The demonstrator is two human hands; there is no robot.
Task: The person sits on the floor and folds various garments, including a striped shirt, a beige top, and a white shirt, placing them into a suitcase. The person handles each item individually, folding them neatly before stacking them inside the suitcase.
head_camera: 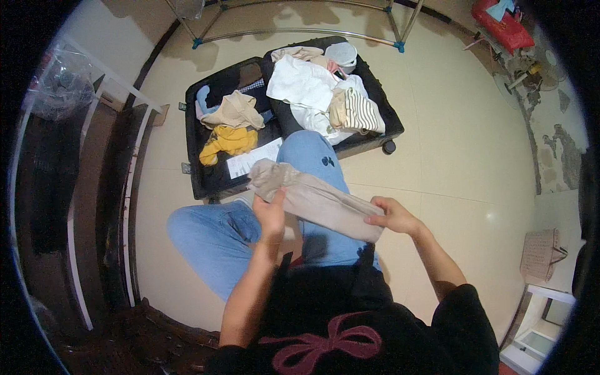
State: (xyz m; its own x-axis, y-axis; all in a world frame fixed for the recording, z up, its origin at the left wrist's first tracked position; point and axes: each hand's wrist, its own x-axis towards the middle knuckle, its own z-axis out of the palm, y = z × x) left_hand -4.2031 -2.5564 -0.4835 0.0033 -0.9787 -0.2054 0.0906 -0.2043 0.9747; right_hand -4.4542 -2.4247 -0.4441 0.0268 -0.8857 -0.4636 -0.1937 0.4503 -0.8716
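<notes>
A folded beige garment (323,197) is stretched across my lap, above the raised knee of my jeans. My left hand (271,213) grips its bunched left end, thumb on top. At the narrower right end, my right hand (391,215) pinches the cloth between thumb and fingers. Just beyond my knees lies an open black suitcase (396,117). In its left half are a yellow garment (232,143), a beige knit garment (236,110) and a white printed sheet (253,159). White cloth (300,82) and a striped garment (361,112) fill the right half.
A metal-tube rack (300,32) with blue joints stands behind the suitcase. Dark shelving with white edges (126,197) runs along the left. To the right are a pink woven basket (539,255), a fan (513,84) and a red item (504,28). Pale floor tiles (450,154) surround me.
</notes>
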